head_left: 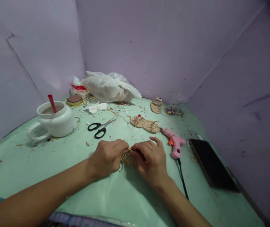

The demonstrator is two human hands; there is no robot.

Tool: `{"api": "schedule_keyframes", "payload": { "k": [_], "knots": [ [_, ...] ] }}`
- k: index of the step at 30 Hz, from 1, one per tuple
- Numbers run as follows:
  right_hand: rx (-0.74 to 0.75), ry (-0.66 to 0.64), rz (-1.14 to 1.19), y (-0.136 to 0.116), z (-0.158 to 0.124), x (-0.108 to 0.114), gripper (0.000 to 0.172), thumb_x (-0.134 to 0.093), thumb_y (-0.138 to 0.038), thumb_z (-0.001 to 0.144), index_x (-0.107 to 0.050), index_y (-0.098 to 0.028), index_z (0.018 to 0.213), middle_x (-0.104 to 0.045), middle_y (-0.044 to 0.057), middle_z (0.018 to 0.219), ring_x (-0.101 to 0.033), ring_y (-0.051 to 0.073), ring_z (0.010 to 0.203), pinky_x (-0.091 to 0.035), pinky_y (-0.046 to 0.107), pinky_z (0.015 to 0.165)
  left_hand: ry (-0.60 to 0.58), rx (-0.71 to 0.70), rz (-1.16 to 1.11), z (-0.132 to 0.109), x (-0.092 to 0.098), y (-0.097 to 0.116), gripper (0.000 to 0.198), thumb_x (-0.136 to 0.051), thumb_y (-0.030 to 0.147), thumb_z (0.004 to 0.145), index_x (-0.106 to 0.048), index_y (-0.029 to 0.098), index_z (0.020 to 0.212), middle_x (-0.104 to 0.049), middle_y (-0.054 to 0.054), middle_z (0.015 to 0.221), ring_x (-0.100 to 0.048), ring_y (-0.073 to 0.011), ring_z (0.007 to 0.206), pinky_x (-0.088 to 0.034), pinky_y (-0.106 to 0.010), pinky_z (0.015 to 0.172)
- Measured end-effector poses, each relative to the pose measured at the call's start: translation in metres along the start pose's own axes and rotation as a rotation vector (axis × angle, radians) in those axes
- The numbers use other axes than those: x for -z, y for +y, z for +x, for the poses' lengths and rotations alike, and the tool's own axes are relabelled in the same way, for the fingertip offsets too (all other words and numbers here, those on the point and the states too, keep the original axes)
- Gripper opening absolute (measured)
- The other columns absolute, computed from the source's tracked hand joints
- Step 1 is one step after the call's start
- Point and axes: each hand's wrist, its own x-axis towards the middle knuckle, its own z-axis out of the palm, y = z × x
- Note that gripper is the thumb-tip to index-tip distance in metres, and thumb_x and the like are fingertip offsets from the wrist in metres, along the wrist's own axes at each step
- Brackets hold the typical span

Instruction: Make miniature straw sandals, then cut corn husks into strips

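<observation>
My left hand (108, 157) and my right hand (150, 159) meet at the middle of the pale green table (116, 195). Both are closed, pinching a small woven straw piece (128, 157) that lies between them on the table; most of it is hidden under my fingers. A finished woven straw slipper (145, 123) lies just beyond my hands. A second small straw slipper (156, 105) sits farther back. Black-handled scissors (100, 127) lie to the left of the slipper, shut.
A pink glue gun (174, 143) with a black cord rests right of my right hand. A dark phone (211, 164) lies at the right. A white cup with a red spoon (53, 120) stands at left. A plastic bag (108, 86) and beads (173, 110) sit at the back.
</observation>
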Motion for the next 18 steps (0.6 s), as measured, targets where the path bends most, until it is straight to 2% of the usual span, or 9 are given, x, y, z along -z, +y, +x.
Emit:
{"api": "schedule_keyframes", "payload": {
  "k": [6,12,15,18],
  "knots": [
    [0.076,-0.006,-0.090,0.0024,-0.0004,-0.0048,0.014,-0.047,-0.011,0.073,-0.058,-0.020,0.077,-0.065,0.000,0.066,-0.055,0.015,0.062,-0.030,0.042,0.091,-0.049,-0.099,0.173,0.0035,0.0023,-0.0004,0.023,-0.038,0.004,0.072,-0.057,0.015,0.080,-0.056,-0.001,0.064,-0.051,-0.0128,0.054,-0.038,-0.022,0.046],
    [0.109,-0.054,-0.129,0.0062,-0.0012,-0.0070,0.018,-0.046,-0.012,0.072,-0.059,-0.020,0.082,-0.064,0.002,0.068,-0.055,0.017,0.065,-0.028,0.045,0.095,-0.092,-0.149,0.234,0.0033,0.0003,-0.0032,0.028,-0.036,0.003,0.066,-0.057,0.016,0.081,-0.055,-0.001,0.065,-0.049,-0.0137,0.052,-0.037,-0.023,0.043],
    [0.099,-0.024,-0.107,0.0057,-0.0008,-0.0059,0.014,-0.047,-0.013,0.076,-0.059,-0.020,0.078,-0.064,0.001,0.066,-0.056,0.016,0.064,-0.028,0.046,0.096,-0.127,-0.075,0.125,0.0029,0.0007,-0.0039,0.023,-0.038,0.005,0.072,-0.056,0.016,0.081,-0.058,-0.002,0.067,-0.053,-0.0134,0.057,-0.042,-0.023,0.049],
    [0.059,0.021,-0.064,0.0045,-0.0012,-0.0035,0.011,-0.050,-0.014,0.079,-0.059,-0.020,0.080,-0.067,0.000,0.069,-0.059,0.015,0.065,-0.026,0.046,0.098,-0.106,0.118,-0.115,0.0026,0.0029,-0.0029,0.016,-0.043,0.011,0.079,-0.056,0.015,0.087,-0.063,-0.002,0.074,-0.058,-0.0119,0.067,-0.047,-0.022,0.061]
  ]
}}
